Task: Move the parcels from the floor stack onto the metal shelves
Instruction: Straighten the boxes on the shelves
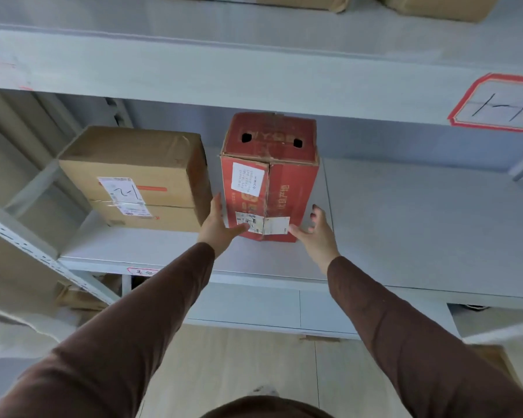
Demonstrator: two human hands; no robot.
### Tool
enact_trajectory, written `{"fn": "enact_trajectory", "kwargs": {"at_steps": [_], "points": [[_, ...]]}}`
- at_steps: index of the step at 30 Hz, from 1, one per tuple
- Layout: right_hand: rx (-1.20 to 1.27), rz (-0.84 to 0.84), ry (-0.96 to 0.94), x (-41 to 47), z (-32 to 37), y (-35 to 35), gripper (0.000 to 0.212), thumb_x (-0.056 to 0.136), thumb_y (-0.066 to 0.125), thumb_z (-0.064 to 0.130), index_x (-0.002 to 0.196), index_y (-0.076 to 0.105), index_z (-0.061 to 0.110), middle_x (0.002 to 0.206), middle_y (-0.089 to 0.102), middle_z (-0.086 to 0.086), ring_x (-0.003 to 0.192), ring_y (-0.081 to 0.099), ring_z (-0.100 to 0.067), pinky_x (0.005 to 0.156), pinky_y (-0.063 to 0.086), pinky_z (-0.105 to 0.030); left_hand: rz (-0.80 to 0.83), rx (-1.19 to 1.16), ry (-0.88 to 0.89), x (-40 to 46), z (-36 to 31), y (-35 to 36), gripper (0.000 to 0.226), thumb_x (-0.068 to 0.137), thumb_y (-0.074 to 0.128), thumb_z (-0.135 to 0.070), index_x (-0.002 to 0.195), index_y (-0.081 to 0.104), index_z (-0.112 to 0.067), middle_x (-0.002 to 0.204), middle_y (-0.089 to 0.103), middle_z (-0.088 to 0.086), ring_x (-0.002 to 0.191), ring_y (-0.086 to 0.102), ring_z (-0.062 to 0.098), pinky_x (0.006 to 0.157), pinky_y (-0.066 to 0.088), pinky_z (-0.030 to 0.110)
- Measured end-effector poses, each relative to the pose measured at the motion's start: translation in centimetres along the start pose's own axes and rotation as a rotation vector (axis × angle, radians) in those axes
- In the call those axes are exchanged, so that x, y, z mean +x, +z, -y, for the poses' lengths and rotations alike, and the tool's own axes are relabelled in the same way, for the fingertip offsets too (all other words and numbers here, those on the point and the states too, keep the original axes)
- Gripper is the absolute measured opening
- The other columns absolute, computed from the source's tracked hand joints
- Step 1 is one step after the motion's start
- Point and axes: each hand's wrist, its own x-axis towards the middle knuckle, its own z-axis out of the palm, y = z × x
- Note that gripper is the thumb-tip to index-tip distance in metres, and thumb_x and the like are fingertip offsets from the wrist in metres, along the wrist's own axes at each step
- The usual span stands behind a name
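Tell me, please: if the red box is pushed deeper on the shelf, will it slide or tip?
The red box lies long and low on the smooth metal shelf, so it should probably slide, not tip. Its cardboard looks worn and dented at the corners, so it may flex a little under the left hand.

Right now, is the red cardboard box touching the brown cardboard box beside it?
Apart. The head view shows a strip of grey shelf between the red cardboard box and the brown cardboard box.

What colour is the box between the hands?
Red box, with white labels; shows in the head view.
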Motion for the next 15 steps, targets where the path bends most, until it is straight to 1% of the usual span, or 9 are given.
{"fn": "enact_trajectory", "kwargs": {"at_steps": [3, 6, 8, 10, 13, 15], "points": [[0.029, 0.052, -0.040, 1.3, 0.3, 0.2, 0.079, 0.092, 0.070, 0.040, 0.155, 0.025, 0.026, 0.155, 0.046, -0.001, 0.137, 0.051, -0.026, 0.109, 0.047, -0.047, -0.010, 0.014, 0.009, 1.0, -0.5, 0.8, 0.068, 0.088, 0.078, -0.022, 0.140, 0.034, -0.025, 0.129, 0.061, -0.007, 0.115, 0.063, 0.017, 0.102, 0.053, 0.050], [0.071, 0.100, -0.070, 2.5, 0.4, 0.1, 0.070, 0.096, 0.067, 0.029, 0.154, 0.029, 0.025, 0.150, 0.052, 0.000, 0.134, 0.054, -0.022, 0.102, 0.051, -0.034, -0.038, 0.046, 0.006, 2.0, -0.6, 1.5, 0.056, 0.090, 0.076, -0.021, 0.131, 0.038, -0.024, 0.119, 0.062, -0.010, 0.106, 0.064, 0.015, 0.099, 0.055, 0.047], [0.062, 0.099, -0.080, 3.4, 0.6, 0.1, 0.066, 0.097, 0.066, 0.024, 0.154, 0.031, 0.022, 0.148, 0.054, 0.000, 0.133, 0.055, -0.020, 0.097, 0.051, -0.028, -0.049, 0.058, 0.003, 2.8, -0.6, 1.8, 0.054, 0.090, 0.076, -0.023, 0.129, 0.039, -0.025, 0.118, 0.064, -0.009, 0.107, 0.066, 0.018, 0.098, 0.056, 0.045], [0.054, 0.096, -0.083, 4.5, 0.7, 0.0, 0.064, 0.097, 0.066, 0.023, 0.152, 0.033, 0.021, 0.145, 0.057, 0.000, 0.131, 0.057, -0.020, 0.097, 0.051, -0.028, -0.057, 0.060, 0.001, 3.6, -0.7, 2.0, 0.055, 0.089, 0.076, -0.025, 0.131, 0.039, -0.024, 0.122, 0.065, -0.007, 0.111, 0.067, 0.021, 0.099, 0.056, 0.045], [0.038, 0.096, -0.090, 6.0, 0.9, 0.1, 0.062, 0.097, 0.066, 0.023, 0.151, 0.035, 0.021, 0.144, 0.058, 0.000, 0.129, 0.058, -0.021, 0.103, 0.053, -0.036, -0.060, 0.056, -0.010, 4.9, -1.0, 2.2, 0.062, 0.090, 0.076, -0.025, 0.139, 0.038, -0.024, 0.128, 0.065, -0.006, 0.116, 0.066, 0.022, 0.101, 0.055, 0.045], [0.017, 0.092, -0.092, 6.9, 1.0, 0.1, 0.060, 0.098, 0.065, 0.025, 0.150, 0.035, 0.021, 0.144, 0.057, 0.000, 0.130, 0.058, -0.022, 0.103, 0.053, -0.040, -0.062, 0.063, -0.010, 5.8, -1.1, 2.2, 0.066, 0.090, 0.076, -0.025, 0.142, 0.036, -0.024, 0.131, 0.064, -0.006, 0.118, 0.066, 0.023, 0.102, 0.054, 0.045]]}}
